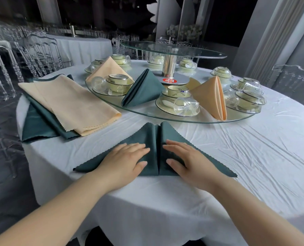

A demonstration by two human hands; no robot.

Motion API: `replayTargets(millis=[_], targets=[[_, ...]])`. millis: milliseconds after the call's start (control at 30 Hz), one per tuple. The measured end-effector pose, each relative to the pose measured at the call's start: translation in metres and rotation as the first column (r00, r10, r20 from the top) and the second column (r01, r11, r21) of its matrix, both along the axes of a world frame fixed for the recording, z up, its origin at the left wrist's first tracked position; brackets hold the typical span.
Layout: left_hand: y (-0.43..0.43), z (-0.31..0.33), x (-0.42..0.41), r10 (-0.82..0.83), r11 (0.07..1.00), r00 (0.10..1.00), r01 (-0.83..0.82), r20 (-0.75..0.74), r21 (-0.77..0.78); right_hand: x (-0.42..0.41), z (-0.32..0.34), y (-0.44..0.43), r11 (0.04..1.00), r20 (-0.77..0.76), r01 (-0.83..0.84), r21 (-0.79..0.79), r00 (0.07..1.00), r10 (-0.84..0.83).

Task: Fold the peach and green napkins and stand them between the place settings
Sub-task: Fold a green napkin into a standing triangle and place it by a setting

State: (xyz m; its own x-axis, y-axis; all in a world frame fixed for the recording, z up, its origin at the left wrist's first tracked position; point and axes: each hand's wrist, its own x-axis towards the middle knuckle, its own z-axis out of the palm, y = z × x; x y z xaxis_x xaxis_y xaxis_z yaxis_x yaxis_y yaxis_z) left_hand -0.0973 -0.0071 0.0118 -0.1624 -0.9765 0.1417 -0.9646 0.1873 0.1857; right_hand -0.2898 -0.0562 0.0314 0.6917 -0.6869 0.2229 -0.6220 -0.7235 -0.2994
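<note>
A green napkin [153, 135] lies flat on the white tablecloth before me, folded into a triangle with a seam down its middle. My left hand [124, 160] presses flat on its left half, and my right hand [185, 160] presses flat on its right half. On the glass turntable [147, 113] stand three folded napkins between the place settings: a peach one [108, 69] at the back left, a green one [142, 89] in the middle and a peach one [211, 96] to the right. A stack of flat peach napkins [67, 102] over green ones [36, 125] lies at the left.
Place settings with bowls, plates and upturned glasses [177, 103] ring the turntable. A raised glass tier on a metal post [169, 65] stands at its centre above a red number tag. Clear chairs [32, 55] line the left side, and one stands at the right [289, 75].
</note>
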Motion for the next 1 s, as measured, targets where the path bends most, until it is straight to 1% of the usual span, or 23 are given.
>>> replayTargets(millis=[100, 200, 333, 367, 433, 533, 633, 700, 800, 867, 967, 1000], targets=[[-0.001, -0.004, -0.001, 0.004, 1.000, 1.000, -0.004, -0.008, -0.024, 0.015, -0.008, 0.002, 1.000, 0.025, -0.031, -0.002, 0.999, 0.031], [0.001, -0.004, 0.001, 0.022, 1.000, 0.998, -0.023, -0.052, -0.018, 0.020, -0.019, -0.001, 1.000, -0.001, -0.018, -0.011, 1.000, 0.018], [0.010, 0.001, 0.010, 0.094, 0.994, 0.980, -0.103, -0.174, -0.044, 0.019, -0.025, -0.003, 1.000, -0.007, -0.004, -0.020, 1.000, 0.004], [0.014, 0.002, 0.017, 0.130, 0.988, 0.966, -0.146, -0.222, -0.056, 0.019, -0.024, -0.003, 1.000, -0.004, -0.006, -0.025, 1.000, 0.006], [0.025, 0.004, 0.039, 0.233, 0.968, 0.931, -0.249, -0.280, -0.021, 0.019, -0.023, -0.002, 1.000, -0.011, -0.001, -0.023, 1.000, 0.001], [0.045, 0.009, 0.069, 0.396, 0.918, 0.869, -0.380, -0.298, 0.112, 0.019, -0.022, -0.001, 1.000, -0.023, -0.003, -0.015, 1.000, 0.003], [0.058, 0.019, 0.083, 0.500, 0.865, 0.785, -0.428, -0.366, 0.262, 0.020, -0.022, -0.001, 1.000, -0.022, -0.006, -0.016, 1.000, 0.006], [0.061, 0.022, 0.088, 0.531, 0.845, 0.741, -0.426, -0.410, 0.324, 0.020, -0.023, -0.001, 1.000, -0.027, -0.006, -0.027, 1.000, 0.006], [0.062, 0.025, 0.088, 0.563, 0.826, 0.660, -0.431, -0.498, 0.363, 0.019, -0.022, 0.000, 0.999, -0.033, -0.005, -0.036, 0.999, 0.004], [0.063, 0.027, 0.086, 0.558, 0.830, 0.627, -0.428, -0.543, 0.358, 0.019, -0.021, 0.001, 0.999, -0.041, -0.002, -0.040, 0.999, 0.000], [0.063, 0.029, 0.081, 0.524, 0.851, 0.609, -0.410, -0.595, 0.329, 0.019, -0.021, 0.002, 0.999, -0.035, 0.005, -0.049, 0.999, -0.006], [0.062, 0.030, 0.079, 0.510, 0.858, 0.585, -0.398, -0.630, 0.324, 0.019, -0.021, 0.002, 0.999, -0.027, 0.004, -0.054, 1.000, -0.005]])
